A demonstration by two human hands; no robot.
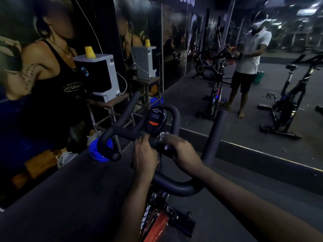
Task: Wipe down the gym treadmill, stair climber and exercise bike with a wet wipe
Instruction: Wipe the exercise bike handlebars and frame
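Exercise bike (157,222): directly below me, orange and black frame at bottom centre. Its handlebar (176,187) fills the middle of the view, with black padded loops reaching forward on both sides. The console (156,120) sits upright at the centre of the bar, dark screen above an orange button.

Left hand (144,154): on the cross-piece just below the console, fingers curled over the bar and gripping it.

Right hand (182,151): just beside the left, lying over the centre clamp with fingers reaching forward. It is motion-blurred, so I cannot tell how far it is closed or whether it holds anything. A pale patch (162,136) by the fingertips may be a wipe or a metal fitting.

Nearby: a blue bucket (95,152) on the dark floor (70,198), partly hidden behind the left end of the handlebar.

Further left: a wooden stool (108,103) carries a grey and black water dispenser (103,75). A yellow cup (90,51) stands upside down on top of the dispenser. A large poster (43,67) of a figure in a black vest covers the wall behind.

Ahead and right: a mirror wall (201,88). It reflects a person (250,58) in a white shirt and dark shorts bent over a bike's handlebar. Another spin bike (286,105) shows well apart, to the right. The room is dim.
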